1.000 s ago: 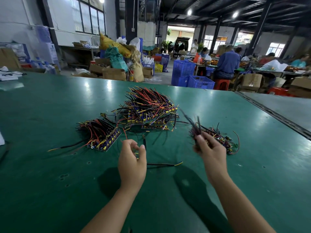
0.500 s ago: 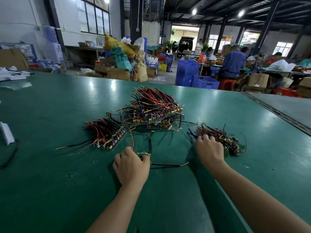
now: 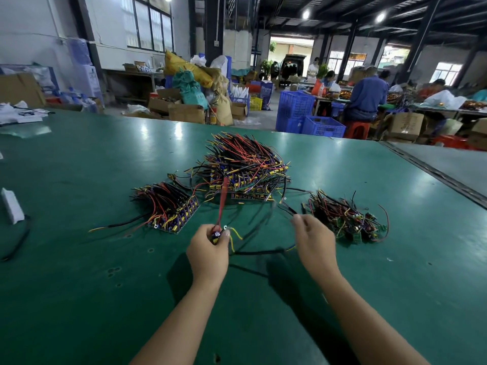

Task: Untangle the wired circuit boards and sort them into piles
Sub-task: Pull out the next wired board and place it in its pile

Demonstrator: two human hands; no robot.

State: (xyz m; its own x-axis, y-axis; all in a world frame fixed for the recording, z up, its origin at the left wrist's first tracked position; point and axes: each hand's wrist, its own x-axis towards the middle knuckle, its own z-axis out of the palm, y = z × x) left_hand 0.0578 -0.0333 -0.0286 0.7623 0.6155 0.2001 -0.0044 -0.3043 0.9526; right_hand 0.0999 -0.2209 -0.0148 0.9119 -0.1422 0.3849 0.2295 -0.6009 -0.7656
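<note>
Table [image 3: 79,285]: dark green, glossy, plain. Middle pile [image 3: 245,164]: red, black and yellow wires over purple-and-yellow boards. Left pile [image 3: 168,206]: same mix, boards in purple-and-yellow rows. Right pile [image 3: 345,219]: mostly black wires, some red, boards green. Raised red wire [image 3: 222,204], blurred; black wire [image 3: 287,209] beside it. Crates [image 3: 295,109]: blue, lattice walls. Stool [image 3: 357,129]: red.

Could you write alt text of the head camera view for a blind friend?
A person's left hand grips a small wired circuit board whose red wire runs up toward the middle pile, while the right hand reaches blurred black wires. A left pile and right pile flank it on a green table.
</note>
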